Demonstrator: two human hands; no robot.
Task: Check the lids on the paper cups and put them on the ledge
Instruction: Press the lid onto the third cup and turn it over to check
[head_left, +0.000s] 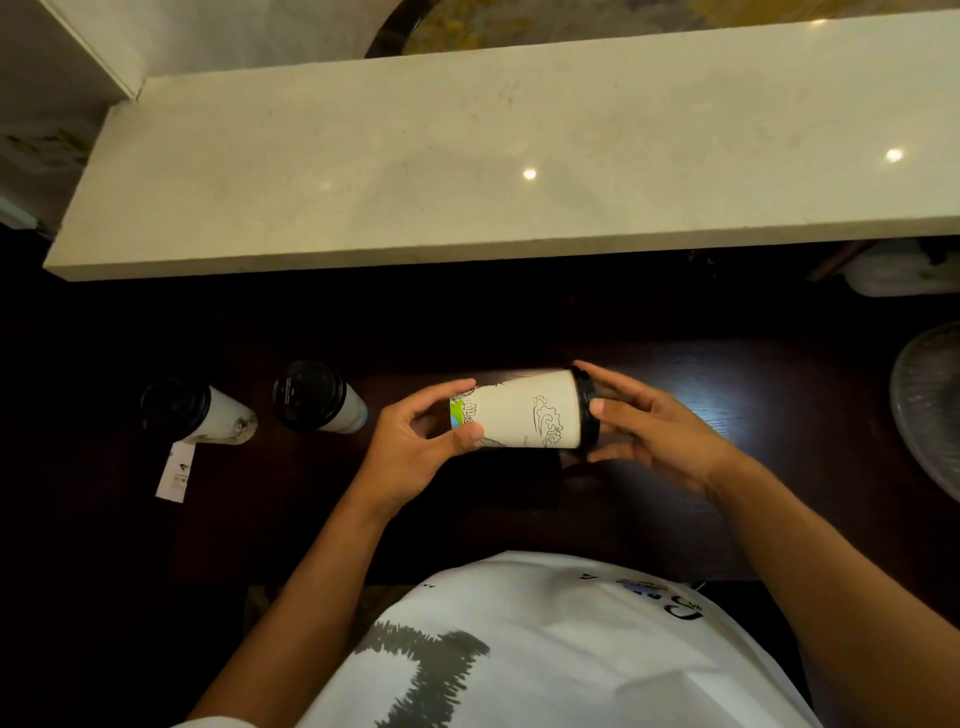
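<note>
at centre frame, the left hand (415, 447) is gripping a sideways paper cup (519, 410) by its base while the right hand's (654, 431) curled fingers are clasping its black lid (587, 410); squeezing evenly all round the rim should seat it before it goes on the ledge (467, 171).

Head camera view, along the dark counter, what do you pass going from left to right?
Paper tag → leftmost lidded cup → second lidded cup → left hand → sideways cup → its black lid → right hand → glass dish at the right edge.

occl: cup base (457, 415) behind left fingers | fan (930, 410) cut off rt
</note>
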